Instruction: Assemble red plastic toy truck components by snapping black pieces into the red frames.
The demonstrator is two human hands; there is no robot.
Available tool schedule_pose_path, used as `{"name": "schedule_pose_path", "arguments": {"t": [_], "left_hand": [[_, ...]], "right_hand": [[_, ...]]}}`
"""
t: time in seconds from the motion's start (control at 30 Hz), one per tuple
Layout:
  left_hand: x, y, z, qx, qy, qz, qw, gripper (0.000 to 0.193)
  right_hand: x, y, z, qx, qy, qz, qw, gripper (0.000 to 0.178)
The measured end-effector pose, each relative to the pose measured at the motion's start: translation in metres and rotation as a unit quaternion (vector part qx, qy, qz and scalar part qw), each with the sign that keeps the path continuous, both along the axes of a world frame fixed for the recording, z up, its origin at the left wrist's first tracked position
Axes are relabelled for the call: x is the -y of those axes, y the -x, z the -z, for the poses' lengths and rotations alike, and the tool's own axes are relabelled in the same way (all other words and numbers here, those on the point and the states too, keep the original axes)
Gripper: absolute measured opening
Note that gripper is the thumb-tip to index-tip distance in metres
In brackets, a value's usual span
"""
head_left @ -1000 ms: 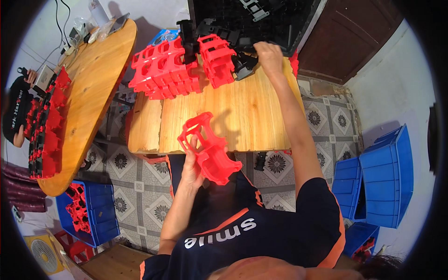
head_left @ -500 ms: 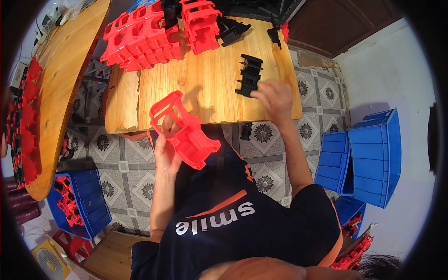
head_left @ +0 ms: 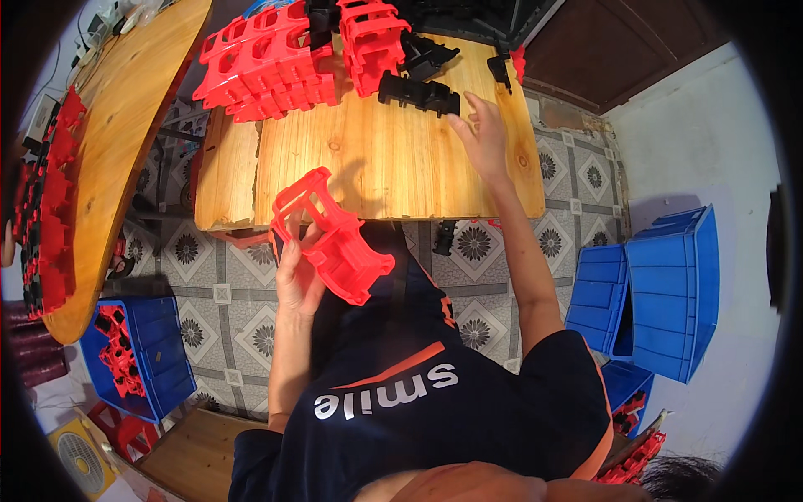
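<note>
My left hand [head_left: 299,266] is closed round one side of a red plastic frame [head_left: 355,268], a hollow moulded piece with cut-out windows, held tilted at the table's near edge. Farther off, my right hand [head_left: 483,140] reaches over the table with fingers apart and nothing visible between them. Just beyond its fingertips is a black plastic part [head_left: 418,94] with small pegs, turned crosswise. Whether a fingertip touches that part's right end I cannot tell. Stacked red frames [head_left: 268,67] stand at the far left, and another red stack [head_left: 370,50] is beside them.
The wooden table [head_left: 335,151] also bears a dark pile of black parts [head_left: 428,57]. At the left is a second wooden table [head_left: 125,125] with a row of red and black pieces. Blue bins [head_left: 673,293] stand on the right; another blue bin [head_left: 159,360] holds red parts.
The black part has moved away from me and turned crosswise, near the red stack. My right hand has moved farther out and its fingers have spread. My left hand keeps the red frame nearly still.
</note>
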State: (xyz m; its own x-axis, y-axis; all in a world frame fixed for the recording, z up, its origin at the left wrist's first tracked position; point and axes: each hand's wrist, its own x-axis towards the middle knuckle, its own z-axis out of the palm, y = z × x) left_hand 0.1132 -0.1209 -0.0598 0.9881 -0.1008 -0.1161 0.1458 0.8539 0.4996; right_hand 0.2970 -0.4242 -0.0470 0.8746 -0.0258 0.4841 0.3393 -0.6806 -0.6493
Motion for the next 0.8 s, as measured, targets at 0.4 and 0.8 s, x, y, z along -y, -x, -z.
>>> {"name": "schedule_pose_path", "arguments": {"t": [0.4, 0.8], "left_hand": [[-0.006, 0.019, -0.008, 0.012, -0.041, -0.022, 0.999, 0.087], [-0.012, 0.009, -0.012, -0.012, -0.01, -0.02, 1.0, 0.066]], "right_hand": [[-0.013, -0.013, -0.018, -0.22, -0.189, -0.17, 0.942, 0.032], [-0.005, -0.002, -0.027, 0.07, 0.166, -0.014, 0.984, 0.021]]}}
